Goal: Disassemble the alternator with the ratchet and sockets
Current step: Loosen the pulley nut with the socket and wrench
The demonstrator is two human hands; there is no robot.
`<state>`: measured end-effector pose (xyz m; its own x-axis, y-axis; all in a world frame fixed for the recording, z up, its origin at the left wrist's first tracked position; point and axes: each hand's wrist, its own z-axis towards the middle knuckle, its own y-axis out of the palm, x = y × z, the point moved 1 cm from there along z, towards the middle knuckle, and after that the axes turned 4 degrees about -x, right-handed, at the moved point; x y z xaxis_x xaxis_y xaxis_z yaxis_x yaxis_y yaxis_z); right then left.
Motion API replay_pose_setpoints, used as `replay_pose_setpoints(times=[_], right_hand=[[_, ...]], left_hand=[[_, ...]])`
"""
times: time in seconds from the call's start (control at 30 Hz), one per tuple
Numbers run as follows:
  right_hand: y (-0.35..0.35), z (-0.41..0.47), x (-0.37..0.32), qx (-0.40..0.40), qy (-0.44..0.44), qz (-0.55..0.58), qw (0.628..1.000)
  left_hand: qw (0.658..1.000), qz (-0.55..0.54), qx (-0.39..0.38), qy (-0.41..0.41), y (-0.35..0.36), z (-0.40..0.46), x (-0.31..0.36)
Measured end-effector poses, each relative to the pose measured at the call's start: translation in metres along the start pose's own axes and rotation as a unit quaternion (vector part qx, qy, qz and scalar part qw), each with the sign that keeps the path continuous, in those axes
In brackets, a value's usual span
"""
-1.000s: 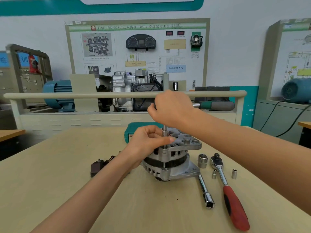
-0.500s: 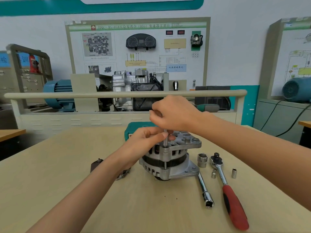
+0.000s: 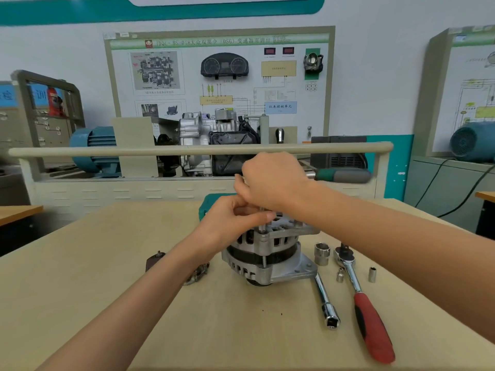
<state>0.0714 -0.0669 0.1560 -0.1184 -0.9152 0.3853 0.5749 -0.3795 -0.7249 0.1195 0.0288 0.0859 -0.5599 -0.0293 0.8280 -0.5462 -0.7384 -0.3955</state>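
Observation:
The silver alternator (image 3: 267, 253) stands upright on the wooden table (image 3: 107, 263). A thin socket shaft (image 3: 262, 228) stands on a bolt at its top front edge. My left hand (image 3: 230, 220) pinches this shaft between thumb and fingers. My right hand (image 3: 270, 180) grips the head of a ratchet above it. The ratchet's green and grey handle (image 3: 342, 175) sticks out to the right. The ratchet head is hidden under my fingers.
Right of the alternator lie a large socket (image 3: 321, 253), an extension bar (image 3: 325, 298), a red-handled ratchet (image 3: 372, 325) and two small sockets (image 3: 339, 275) (image 3: 371, 274). Removed parts (image 3: 155, 259) lie at the left. A teal case (image 3: 214, 202) sits behind.
The green handle swung in toward my right wrist, then back out to the right. My right hand shifted slightly with it. My left hand kept its pinch on the shaft.

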Motion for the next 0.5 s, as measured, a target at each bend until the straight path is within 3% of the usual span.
replay_pose_setpoints(times=[0.07, 0.13, 0.27, 0.37, 0.43, 0.5], right_hand=[[0.001, -0.005, 0.004, 0.048, -0.091, 0.015, 0.995], [0.0, -0.008, 0.009, 0.055, -0.119, 0.054, 0.99], [0.003, -0.004, 0.006, -0.015, -0.004, 0.103, 0.995], [0.0, 0.005, -0.009, -0.073, 0.111, -0.007, 0.991], [-0.004, 0.007, -0.015, -0.074, 0.102, -0.037, 0.991], [-0.004, 0.005, -0.014, -0.018, 0.039, -0.038, 0.998]], left_hand=[[0.998, -0.022, -0.058, 0.008, -0.003, -0.003, -0.002], [0.995, -0.043, -0.087, 0.007, -0.004, -0.005, -0.002], [0.999, -0.024, -0.015, -0.019, -0.004, 0.0, 0.001], [0.997, 0.055, 0.05, -0.019, 0.005, 0.001, 0.005], [0.994, 0.084, 0.073, -0.013, 0.01, 0.0, 0.008], [0.997, 0.057, 0.056, -0.02, 0.007, -0.001, 0.007]])
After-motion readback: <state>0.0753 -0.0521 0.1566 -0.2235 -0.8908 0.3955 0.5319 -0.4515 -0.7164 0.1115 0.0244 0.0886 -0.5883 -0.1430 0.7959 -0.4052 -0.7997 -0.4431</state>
